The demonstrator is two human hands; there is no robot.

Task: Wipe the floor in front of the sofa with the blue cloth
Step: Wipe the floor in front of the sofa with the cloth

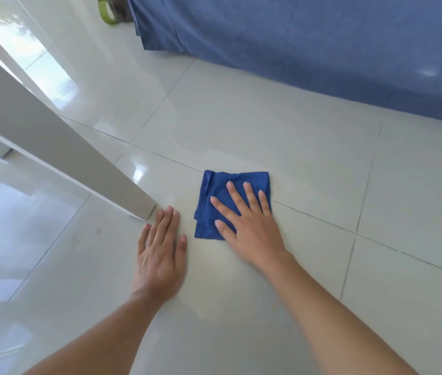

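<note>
The sofa (322,44) runs off the top and right edges, and a blue cover hangs down to the floor, so nothing of its legs or underside shows. At its left end a green and grey thing (110,12) is cut off by the top edge and too partial to name. A white table leg (60,147) slants in from the left edge, its top out of view. Both forearms leave the frame at the bottom.

There is 1 blue cloth (215,201), folded to a rough square, lying flat on the pale tiled floor (268,125) well in front of the sofa. There are 2 hands. The right hand (249,226) lies palm-down with fingers spread, pressing on the cloth and covering its lower right part; it grips nothing. The left hand (160,253) lies flat and open on bare tile just left of the cloth, fingers together, its fingertips near the foot of the table leg, holding nothing. Its edges are slightly blurred.
</note>
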